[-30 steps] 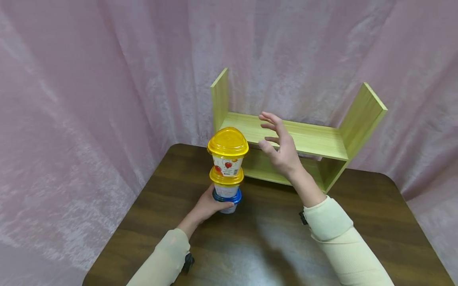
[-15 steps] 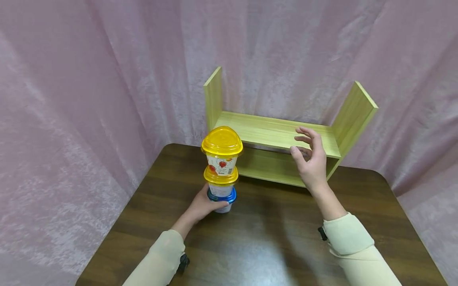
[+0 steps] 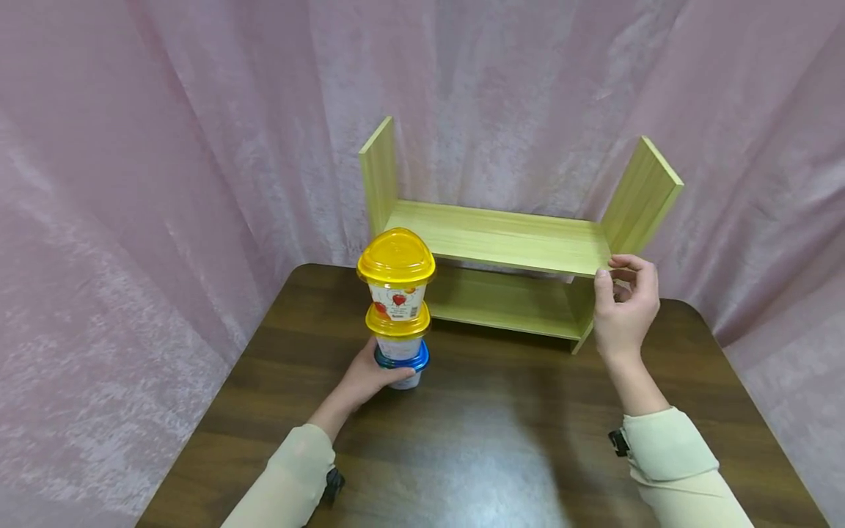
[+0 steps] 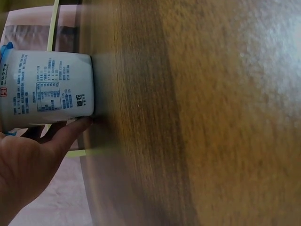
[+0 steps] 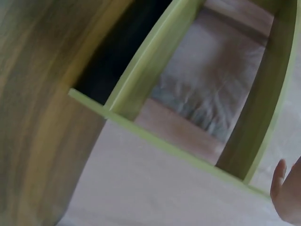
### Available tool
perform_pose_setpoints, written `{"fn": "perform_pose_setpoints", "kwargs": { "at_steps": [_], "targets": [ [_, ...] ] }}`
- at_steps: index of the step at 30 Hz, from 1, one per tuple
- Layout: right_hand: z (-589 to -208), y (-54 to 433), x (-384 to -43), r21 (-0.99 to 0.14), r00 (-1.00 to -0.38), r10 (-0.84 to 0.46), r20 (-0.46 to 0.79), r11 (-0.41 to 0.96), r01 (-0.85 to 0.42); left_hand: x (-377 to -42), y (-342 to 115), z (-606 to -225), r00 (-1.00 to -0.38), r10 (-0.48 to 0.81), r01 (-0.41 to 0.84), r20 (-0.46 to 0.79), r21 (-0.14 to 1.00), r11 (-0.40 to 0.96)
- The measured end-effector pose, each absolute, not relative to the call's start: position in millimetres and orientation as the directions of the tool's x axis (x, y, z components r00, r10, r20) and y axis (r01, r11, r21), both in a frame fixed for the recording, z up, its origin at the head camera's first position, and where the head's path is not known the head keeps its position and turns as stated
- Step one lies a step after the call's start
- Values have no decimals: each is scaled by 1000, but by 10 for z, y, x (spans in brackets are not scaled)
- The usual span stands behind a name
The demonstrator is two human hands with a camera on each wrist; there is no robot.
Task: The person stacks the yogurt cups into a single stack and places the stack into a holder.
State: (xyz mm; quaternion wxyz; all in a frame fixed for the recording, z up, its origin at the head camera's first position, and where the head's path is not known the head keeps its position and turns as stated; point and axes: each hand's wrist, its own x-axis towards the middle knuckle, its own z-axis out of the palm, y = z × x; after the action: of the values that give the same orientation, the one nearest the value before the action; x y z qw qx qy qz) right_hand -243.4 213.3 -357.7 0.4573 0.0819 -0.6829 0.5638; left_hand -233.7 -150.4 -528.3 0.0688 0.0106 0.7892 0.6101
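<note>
A stack of three tubs stands at the left of the table (image 3: 482,440). The top tub (image 3: 397,282) and middle tub (image 3: 398,330) have yellow lids; the bottom tub (image 3: 405,379) has a blue lid. My left hand (image 3: 363,378) grips the bottom tub, thumb across its front. The left wrist view shows this tub's white printed wall (image 4: 49,87) with fingers beneath. My right hand (image 3: 626,304), fingers bent and thumb near the fingertips, overlaps the right side panel (image 3: 642,194) of a light wooden shelf (image 3: 502,238). I cannot tell whether it holds the panel.
The two-level shelf stands at the back of the table, its left side panel (image 3: 379,172) rising behind the tub stack. A pink curtain (image 3: 515,95) hangs behind and around. The table's left edge (image 3: 218,367) runs beside the left arm.
My right hand has moved right from the tub stack, along the shelf to its right end, and its thumb and fingers have drawn closer together. My left hand keeps its grip.
</note>
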Motion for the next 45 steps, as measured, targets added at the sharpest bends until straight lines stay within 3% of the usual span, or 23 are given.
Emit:
{"fn": "perform_pose_setpoints", "kwargs": {
  "at_steps": [4,7,14,21,29,35,45],
  "targets": [
    [-3682,2323,-2576,-745,-529,531,662,387,-543,-2346,-1507,-5277,-991,103,-57,-86,965,256],
    [-3802,2503,-2726,-797,-539,593,598,370,-478,-2352,-1508,-5281,-992,102,-51,-80,964,261],
    [-3938,2745,-2930,-887,-653,602,460,268,-377,-2350,-1508,-5292,-991,103,-49,-79,963,265],
    [-3851,2734,-2904,-960,-790,556,258,59,-273,-2326,-1498,-5264,-991,104,-49,-80,962,268],
    [-3887,2819,-3092,-973,-905,390,172,209,-95,-2325,-1506,-5254,-991,102,-52,-83,960,275],
    [-3913,2817,-3239,-946,-919,374,123,325,6,-2327,-1508,-5277,-991,109,-48,-81,960,276],
    [-3953,2803,-3275,-932,-899,409,156,362,3,-2350,-1509,-5283,-992,101,-43,-75,957,287]
  ]
}}
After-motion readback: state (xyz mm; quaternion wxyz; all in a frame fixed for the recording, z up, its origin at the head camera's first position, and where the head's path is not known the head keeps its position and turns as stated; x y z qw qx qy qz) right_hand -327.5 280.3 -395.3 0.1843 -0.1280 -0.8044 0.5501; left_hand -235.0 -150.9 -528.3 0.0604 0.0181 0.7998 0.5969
